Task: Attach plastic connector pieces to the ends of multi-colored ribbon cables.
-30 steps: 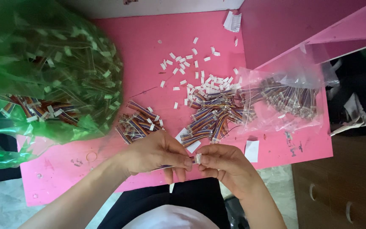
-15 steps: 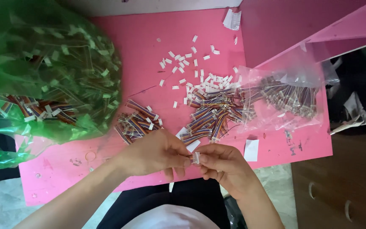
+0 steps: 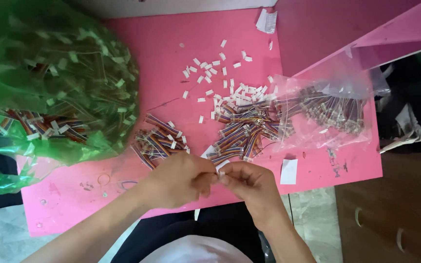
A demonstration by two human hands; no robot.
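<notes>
Pink table (image 3: 171, 44) is seen strewn with wire bundles (image 3: 242, 131) above a tiled floor; a small white connector (image 3: 221, 170) is pinched between left hand (image 3: 181, 179) and right hand (image 3: 249, 187)

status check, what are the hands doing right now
Left hand and right hand together, pinching a small white connector. Wire pile just beyond. Nothing between hands and pile.

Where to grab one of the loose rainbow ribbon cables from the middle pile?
Take a ribbon cable by its flat wire span, pinched across the width from above. The cables lie flat and tangled on the pink table; probably pick one at the pile's edge, where ends stick out.
</notes>
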